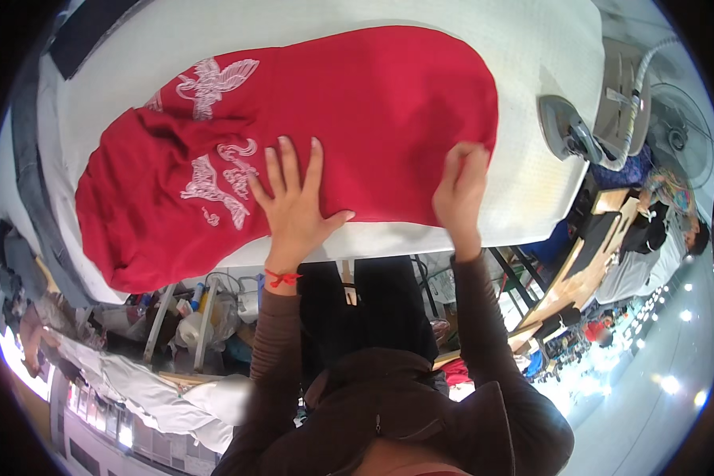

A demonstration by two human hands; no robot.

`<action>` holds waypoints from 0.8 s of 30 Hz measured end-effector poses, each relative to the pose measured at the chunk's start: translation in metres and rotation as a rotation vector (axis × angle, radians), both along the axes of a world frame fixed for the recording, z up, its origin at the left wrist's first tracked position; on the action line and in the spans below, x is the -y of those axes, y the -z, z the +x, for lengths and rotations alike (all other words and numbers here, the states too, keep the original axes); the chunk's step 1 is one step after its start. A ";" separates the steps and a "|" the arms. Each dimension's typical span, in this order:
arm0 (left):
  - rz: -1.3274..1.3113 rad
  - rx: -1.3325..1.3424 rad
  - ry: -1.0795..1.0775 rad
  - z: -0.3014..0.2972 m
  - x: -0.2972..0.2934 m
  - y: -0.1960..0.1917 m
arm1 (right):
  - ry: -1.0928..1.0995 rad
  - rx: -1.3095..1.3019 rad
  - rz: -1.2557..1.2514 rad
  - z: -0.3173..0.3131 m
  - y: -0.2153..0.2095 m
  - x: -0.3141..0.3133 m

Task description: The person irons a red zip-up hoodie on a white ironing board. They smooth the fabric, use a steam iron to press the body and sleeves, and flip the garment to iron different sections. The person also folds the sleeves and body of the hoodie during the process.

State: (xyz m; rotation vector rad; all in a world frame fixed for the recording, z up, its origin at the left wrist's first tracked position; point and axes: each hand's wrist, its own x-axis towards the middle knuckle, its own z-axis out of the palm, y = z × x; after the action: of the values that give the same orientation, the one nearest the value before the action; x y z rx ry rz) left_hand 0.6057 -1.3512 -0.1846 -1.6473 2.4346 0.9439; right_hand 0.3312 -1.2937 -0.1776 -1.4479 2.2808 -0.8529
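A red, silky-looking garment point(373, 119) with white embroidered figures of a bird and a tiger lies across the white padded ironing table point(523, 55). Its right part is spread smooth, while the left part is bunched in folds. My left hand point(293, 194) rests flat on the garment near its front edge, fingers spread; a red string circles that wrist. At the garment's right end, my right hand point(462, 186) has its fingers bent together at the cloth's edge. Its fingertips are partly hidden, but they appear to pinch the cloth.
An iron point(567, 131) with a pale hose point(639, 87) stands at the table's right side. Dark cloth point(91, 32) lies at the far left corner. Below the table's front edge are a metal-framed rack point(202, 325) and bags. Another person point(658, 238) is at the right, beside a wooden table point(587, 254).
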 end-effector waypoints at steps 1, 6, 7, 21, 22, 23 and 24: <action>-0.008 0.007 0.003 0.001 -0.001 0.001 | -0.090 -0.041 0.049 0.003 -0.002 -0.019; -0.111 -0.163 -0.041 0.002 -0.005 0.001 | -0.073 -0.138 0.064 0.014 0.009 -0.042; -0.128 -0.205 -0.031 0.007 -0.006 0.001 | -0.029 -0.150 0.050 0.013 0.015 -0.042; -0.292 -0.370 -0.220 -0.006 -0.050 0.002 | -0.070 -0.074 0.081 -0.009 0.008 -0.048; -0.301 -0.372 -0.235 -0.009 -0.052 0.004 | -0.099 -0.094 0.077 -0.006 0.008 -0.046; -0.339 -0.352 -0.239 -0.012 -0.053 0.006 | -0.128 -0.113 0.073 -0.002 0.010 -0.042; -0.371 -0.346 -0.238 -0.014 -0.055 0.008 | -0.155 -0.133 0.069 0.003 0.012 -0.038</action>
State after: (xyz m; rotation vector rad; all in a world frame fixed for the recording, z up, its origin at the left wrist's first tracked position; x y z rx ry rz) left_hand 0.5916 -1.2966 -0.1921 -2.0881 2.8267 0.9124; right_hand 0.3344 -1.2559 -0.1898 -1.6697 2.2306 -0.6442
